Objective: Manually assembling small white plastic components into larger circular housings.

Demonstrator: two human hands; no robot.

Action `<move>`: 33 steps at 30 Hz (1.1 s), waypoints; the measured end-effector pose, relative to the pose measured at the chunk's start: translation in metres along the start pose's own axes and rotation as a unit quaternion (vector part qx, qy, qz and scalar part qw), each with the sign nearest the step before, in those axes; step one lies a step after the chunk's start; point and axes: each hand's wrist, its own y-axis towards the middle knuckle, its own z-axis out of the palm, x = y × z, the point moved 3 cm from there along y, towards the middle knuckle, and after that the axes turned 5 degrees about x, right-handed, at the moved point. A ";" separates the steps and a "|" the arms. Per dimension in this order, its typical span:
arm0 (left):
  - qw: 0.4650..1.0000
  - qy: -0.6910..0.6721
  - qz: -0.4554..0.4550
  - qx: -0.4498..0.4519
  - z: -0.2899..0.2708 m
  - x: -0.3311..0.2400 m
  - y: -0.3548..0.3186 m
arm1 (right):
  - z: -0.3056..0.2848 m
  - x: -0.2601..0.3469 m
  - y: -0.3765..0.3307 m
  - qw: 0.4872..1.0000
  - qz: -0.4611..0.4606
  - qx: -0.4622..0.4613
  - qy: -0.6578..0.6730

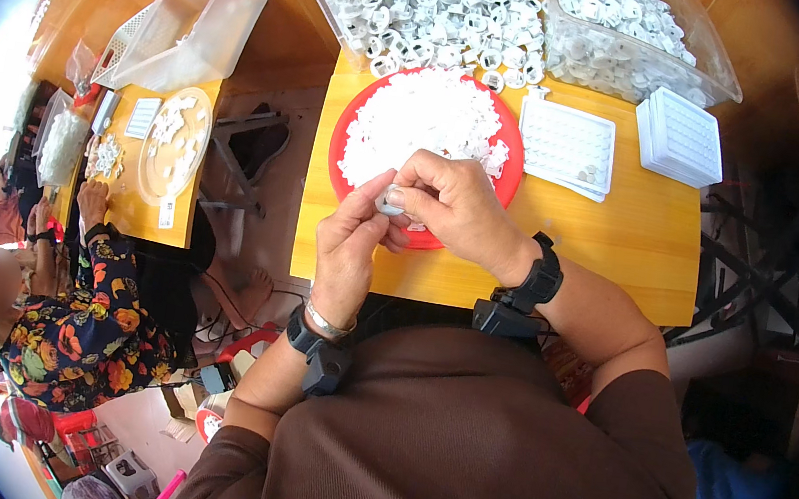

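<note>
Over the near part of a red round tray point(341, 141), both of my hands meet around a small round white plastic part point(388, 204). My left hand point(350, 239) pinches it from the left side. From the right, my right hand point(451, 206) presses thumb and fingers onto the same part. White plastic pieces point(423, 121) lie heaped in the tray just beyond my fingers. Whether a second small piece is between my fingertips is hidden.
A heap of round white parts point(431, 11) fills the far end of the table point(619, 268), beside a clear bin point(634, 79) of similar parts. White grid trays point(567, 145) and a tray stack point(682, 135) stand right. A co-worker point(86, 329) sits left at another table.
</note>
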 end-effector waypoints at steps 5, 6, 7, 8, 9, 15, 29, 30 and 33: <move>0.999 -0.043 -0.029 0.002 -0.003 0.007 0.004 | -0.001 -0.009 0.004 1.000 0.021 -0.006 0.022; 0.997 -0.066 -0.039 0.002 -0.003 0.008 0.004 | -0.001 -0.009 0.004 1.000 0.021 -0.006 0.022; 0.997 -0.065 -0.039 0.003 -0.004 0.008 0.004 | -0.001 -0.007 0.003 1.000 0.024 -0.008 0.001; 0.997 -0.065 -0.043 0.010 -0.004 0.009 0.004 | -0.001 -0.006 0.003 0.999 0.028 -0.008 -0.020; 0.997 -0.065 -0.047 0.017 -0.003 0.009 0.004 | -0.002 -0.006 0.003 0.999 0.028 -0.008 -0.020; 0.994 -0.086 -0.063 0.031 0.003 0.005 0.003 | -0.003 -0.006 0.004 0.998 0.015 0.001 -0.054; 0.996 -0.077 -0.040 -0.012 -0.007 0.006 0.005 | 0.002 -0.008 0.001 0.949 -0.137 -0.023 -0.282; 0.996 -0.076 -0.039 -0.010 -0.007 0.005 0.004 | 0.003 -0.008 0.000 0.949 -0.137 -0.023 -0.282; 0.998 -0.052 -0.017 -0.009 -0.008 0.004 0.003 | 0.003 -0.006 -0.001 0.953 -0.152 -0.041 -0.260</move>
